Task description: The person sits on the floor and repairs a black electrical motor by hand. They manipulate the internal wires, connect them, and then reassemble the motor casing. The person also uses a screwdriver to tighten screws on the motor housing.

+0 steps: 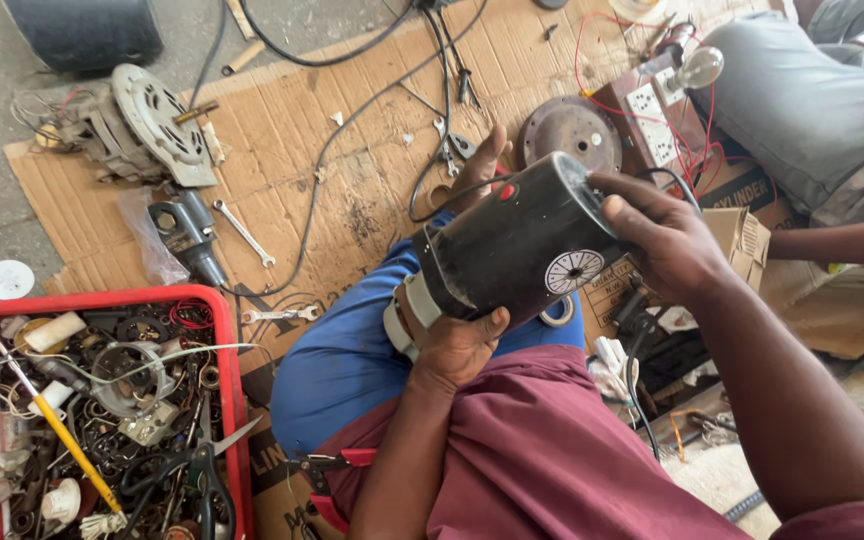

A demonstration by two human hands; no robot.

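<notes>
Two bare forearms seen from above, no sleeves shown at the wrists, hands (pixel 457 345) (pixel 667 240) left ungloved, no rings or watch seen, maroon cloth draped over the lap, blue trousers worn over the raised knee

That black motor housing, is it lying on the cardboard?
No, both hands, left hand and right hand, hold the black motor housing above the lap.
</notes>
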